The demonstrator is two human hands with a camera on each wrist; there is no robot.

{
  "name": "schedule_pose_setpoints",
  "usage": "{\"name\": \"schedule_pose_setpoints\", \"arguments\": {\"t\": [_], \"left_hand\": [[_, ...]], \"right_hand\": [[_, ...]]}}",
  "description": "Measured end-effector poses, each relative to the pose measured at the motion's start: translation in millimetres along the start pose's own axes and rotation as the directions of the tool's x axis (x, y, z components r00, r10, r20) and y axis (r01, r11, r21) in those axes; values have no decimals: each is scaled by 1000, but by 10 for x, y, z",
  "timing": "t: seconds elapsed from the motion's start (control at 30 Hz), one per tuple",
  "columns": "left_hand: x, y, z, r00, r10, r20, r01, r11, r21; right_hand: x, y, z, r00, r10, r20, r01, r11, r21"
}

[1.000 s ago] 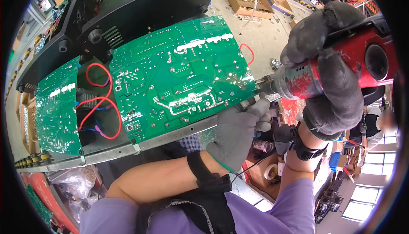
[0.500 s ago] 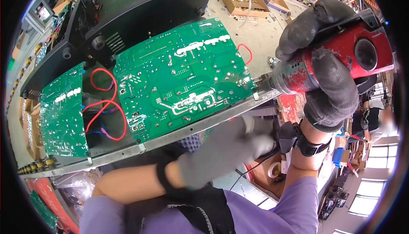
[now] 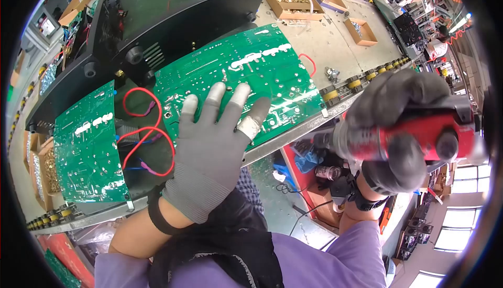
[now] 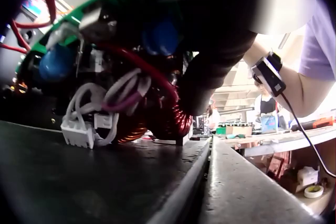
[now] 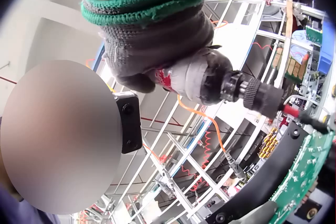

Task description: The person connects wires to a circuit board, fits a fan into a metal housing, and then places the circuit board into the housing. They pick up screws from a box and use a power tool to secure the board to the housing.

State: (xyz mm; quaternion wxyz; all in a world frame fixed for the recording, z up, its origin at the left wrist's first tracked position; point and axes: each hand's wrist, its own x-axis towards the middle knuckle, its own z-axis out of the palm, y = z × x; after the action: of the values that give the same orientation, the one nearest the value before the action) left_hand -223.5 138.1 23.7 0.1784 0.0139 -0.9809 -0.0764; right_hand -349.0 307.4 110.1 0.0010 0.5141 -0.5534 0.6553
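A green circuit board [image 3: 285, 81], solder side up, lies in a metal-edged chassis. My gloved left hand [image 3: 207, 154] rests on its front part with fingers spread and the fingertips on the surface. In my gloved right hand [image 3: 401, 99] is a red power screwdriver [image 3: 364, 142], gripped round its body beyond the board's right front corner. The right wrist view shows its knurled chuck [image 5: 262, 98] and a dark-tipped bit with a red section. Under the board, the left wrist view shows copper coils [image 4: 176, 124], a white connector [image 4: 79, 133] and blue round components.
A second green board [image 3: 86, 149] stands to the left, with looped red wires [image 3: 146, 149] between the two. Black panels [image 3: 199, 18] rise behind them. Cardboard boxes of small fasteners [image 3: 293, 5] sit at the back. A roller track [image 3: 361, 82] runs along the right.
My left hand has moved from the board's front right corner back over its middle and spread out on it. The screwdriver has drawn away from that corner, toward me.
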Motion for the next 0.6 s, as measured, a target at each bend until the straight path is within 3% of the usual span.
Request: {"name": "schedule_pose_setpoints", "arguments": {"t": [0.07,0.13,0.17,0.23,0.37,0.4,0.5,0.53,0.57,0.6], "left_hand": [[-15,-17,-6,1000,-10,13,10,1000,-12],[-15,-26,-2,1000,-10,4,10,1000,-27],[-15,-39,10,1000,-17,1,17,999,-31],[-23,-46,14,1000,-24,-3,24,997,-69],[-8,-51,13,1000,-18,-7,18,998,-62],[-14,-65,20,1000,-17,-5,16,997,-72],[-30,-80,8,1000,1,5,-1,997,-78],[-23,-83,-16,1000,23,-4,-23,997,-72],[-39,-90,-59,1000,27,-6,-28,997,-70],[-77,-114,-112,995,9,-96,-36,960,-279]], "right_hand": [[-19,68,36,968,80,-239,-100,992,-72],[-4,100,13,918,117,-378,-147,988,-51],[-9,114,-15,934,98,-342,-122,991,-49],[-11,138,-86,991,21,-130,-24,999,-23],[-30,118,-4,947,14,-320,-129,930,-343],[-33,107,-57,984,29,-178,-58,986,-157],[-147,74,-170,995,48,-82,-34,985,170],[-206,3,-241,976,116,-184,-134,987,-91],[-246,-51,-330,943,150,-298,-250,909,-333],[-306,-15,-459,930,97,-354,-271,832,-484]]}}
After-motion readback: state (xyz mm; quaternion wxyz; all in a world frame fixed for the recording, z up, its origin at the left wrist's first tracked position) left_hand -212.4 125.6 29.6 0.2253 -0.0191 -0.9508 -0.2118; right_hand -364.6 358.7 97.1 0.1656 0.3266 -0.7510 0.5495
